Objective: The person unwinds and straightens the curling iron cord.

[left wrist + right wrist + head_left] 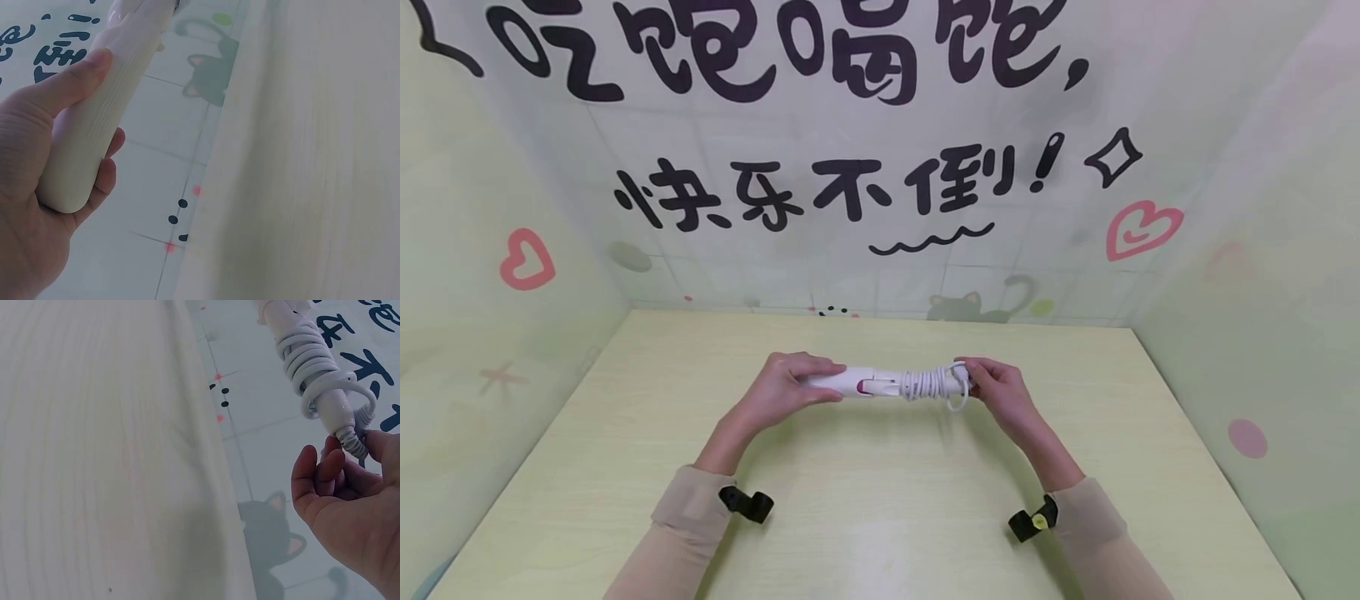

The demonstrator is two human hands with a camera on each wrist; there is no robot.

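A white hair iron is held level above the table, with its white cord wound in several turns around the handle. My left hand grips the wide, rounded end, thumb on one side and fingers curled around the other; fine ridges show on this end of the iron in the left wrist view. At the other end, my right hand pinches the handle's tip where the cord comes out. A loop of cord hangs beside those fingertips. A small pink part marks the iron's middle.
The pale wood-grain table spreads below both hands. A white back wall with black lettering rises behind it, and printed side walls stand left and right. Black camera mounts sit at both wrists.
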